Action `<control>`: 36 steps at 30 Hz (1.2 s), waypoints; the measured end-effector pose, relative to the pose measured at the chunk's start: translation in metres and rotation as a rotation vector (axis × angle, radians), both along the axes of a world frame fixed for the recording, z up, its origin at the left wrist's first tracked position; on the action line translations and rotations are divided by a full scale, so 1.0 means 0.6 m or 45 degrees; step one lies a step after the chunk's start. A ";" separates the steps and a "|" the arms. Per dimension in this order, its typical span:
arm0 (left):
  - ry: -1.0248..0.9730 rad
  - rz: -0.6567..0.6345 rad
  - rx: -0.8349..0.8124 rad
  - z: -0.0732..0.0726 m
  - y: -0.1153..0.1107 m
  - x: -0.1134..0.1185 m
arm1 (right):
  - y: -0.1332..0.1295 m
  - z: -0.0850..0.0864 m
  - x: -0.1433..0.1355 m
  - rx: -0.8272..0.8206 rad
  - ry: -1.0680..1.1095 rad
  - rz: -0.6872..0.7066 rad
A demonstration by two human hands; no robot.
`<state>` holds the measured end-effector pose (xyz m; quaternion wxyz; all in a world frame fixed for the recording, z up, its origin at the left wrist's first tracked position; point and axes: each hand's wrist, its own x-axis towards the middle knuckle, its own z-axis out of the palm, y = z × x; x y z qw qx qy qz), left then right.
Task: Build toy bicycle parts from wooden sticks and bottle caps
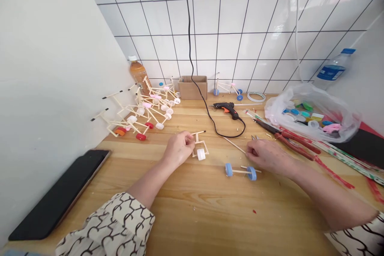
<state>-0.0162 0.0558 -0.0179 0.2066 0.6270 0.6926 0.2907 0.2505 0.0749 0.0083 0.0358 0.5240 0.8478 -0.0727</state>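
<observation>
Pale wooden stick frame (197, 138) with white cap (201, 154), mid-table in head view: left hand (179, 147) pinches its left side. Right hand (268, 154), fingers bunched at thin stick's (235, 145) end, grip unclear; blue-wheeled axle (239, 171) just below.

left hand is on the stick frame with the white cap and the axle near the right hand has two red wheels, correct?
Not red: the head view shows two blue wheels on the axle near the right hand. The left hand is indeed on the stick frame with the white cap.
</observation>
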 end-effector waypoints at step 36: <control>0.235 -0.230 0.176 0.000 -0.041 0.016 | -0.010 -0.008 0.000 0.058 0.148 0.046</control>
